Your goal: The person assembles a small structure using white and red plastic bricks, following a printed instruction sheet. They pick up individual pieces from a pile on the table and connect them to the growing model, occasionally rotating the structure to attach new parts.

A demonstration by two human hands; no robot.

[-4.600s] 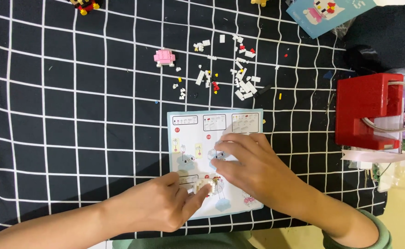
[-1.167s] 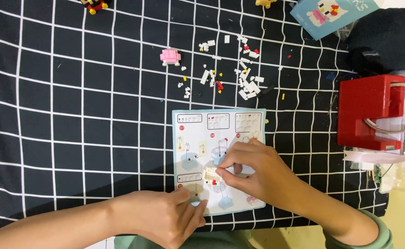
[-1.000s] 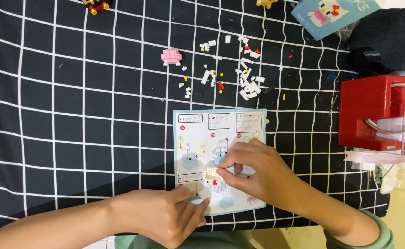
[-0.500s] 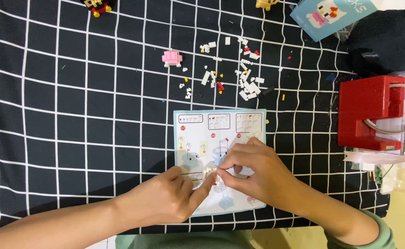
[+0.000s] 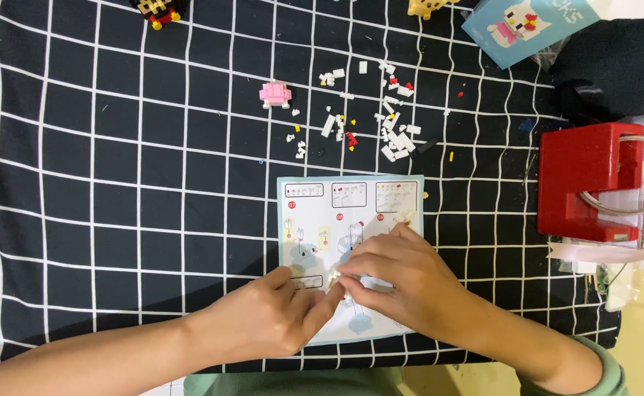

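Left hand joined right hand.

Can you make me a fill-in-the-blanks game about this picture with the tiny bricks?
1. Both hands, the left hand and the right hand, meet over the paper ____ sheet.
2. The cloth under everything is black with ____ lines.
3. The small built piece beside the loose bricks is ____.
4. The box near the right edge is ____.

Missing words: instruction; white; pink; red
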